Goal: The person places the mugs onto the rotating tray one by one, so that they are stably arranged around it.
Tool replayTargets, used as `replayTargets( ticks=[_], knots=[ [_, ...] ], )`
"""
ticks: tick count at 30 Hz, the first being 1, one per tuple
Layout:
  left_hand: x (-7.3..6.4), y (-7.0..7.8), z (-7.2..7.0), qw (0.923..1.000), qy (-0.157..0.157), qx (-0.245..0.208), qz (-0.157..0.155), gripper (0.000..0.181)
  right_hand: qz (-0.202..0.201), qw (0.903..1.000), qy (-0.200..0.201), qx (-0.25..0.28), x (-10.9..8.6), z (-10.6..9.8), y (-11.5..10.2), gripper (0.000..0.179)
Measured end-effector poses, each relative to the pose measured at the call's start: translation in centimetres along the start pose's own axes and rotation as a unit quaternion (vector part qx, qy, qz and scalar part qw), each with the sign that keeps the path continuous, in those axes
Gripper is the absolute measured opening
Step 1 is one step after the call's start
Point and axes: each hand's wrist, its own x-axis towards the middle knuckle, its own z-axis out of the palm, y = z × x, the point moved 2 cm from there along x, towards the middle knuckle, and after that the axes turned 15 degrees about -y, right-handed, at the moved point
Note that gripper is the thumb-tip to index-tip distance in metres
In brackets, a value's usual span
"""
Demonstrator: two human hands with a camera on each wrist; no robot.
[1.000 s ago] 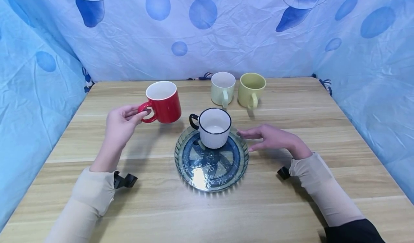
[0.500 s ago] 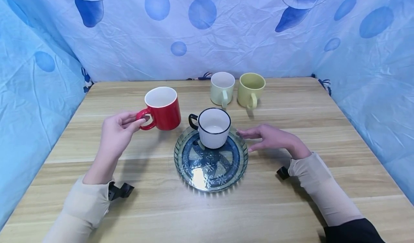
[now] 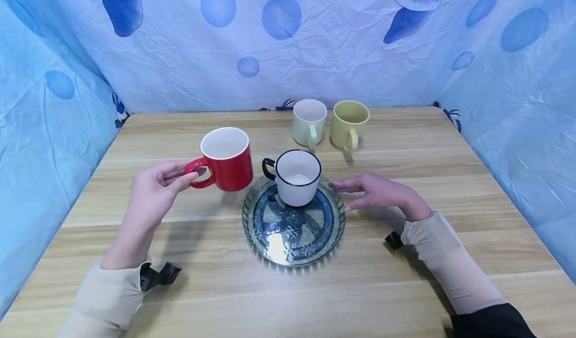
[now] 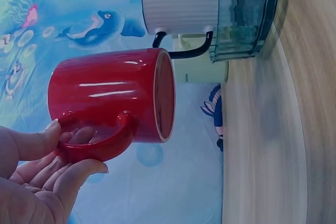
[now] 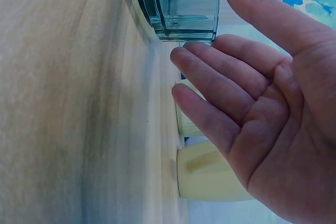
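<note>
Pinched by its handle in my left hand [image 3: 150,193], a red mug [image 3: 231,170] with a white inside is held upright above the table, left of the plate. The left wrist view shows the thumb and fingers on the handle and the mug's bottom off the wood. A white ribbed mug [image 3: 298,188] with black rim and handle stands on the back part of a round clear glass plate [image 3: 265,243]. My right hand [image 3: 382,195] has its fingers extended at the plate's right edge; whether they touch it I cannot tell.
Behind the plate stand a pale mint mug [image 3: 309,125] and a yellow-green mug [image 3: 348,125], handles facing me. The wooden table [image 3: 405,288] ends at the blue patterned cloth [image 3: 189,68] at the back and sides.
My left hand has brought the red mug nearer to me and lower in the head view, with its grip on the handle unchanged. The right hand, plate and other mugs stay put.
</note>
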Motion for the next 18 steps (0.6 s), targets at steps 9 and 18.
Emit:
replayTargets(
  ticks=[9,18],
  knots=[
    [-0.7,0.5,0.8,0.9999,-0.015,0.0,0.008,0.043,0.001,1.0,0.002,0.002,-0.1,0.1,0.1,0.072],
    [-1.4,0.8,1.8,0.9993,-0.02,0.029,-0.009,0.042,0.0,1.0,0.002,-0.005,0.0,0.0,-0.1,0.071]
  ],
)
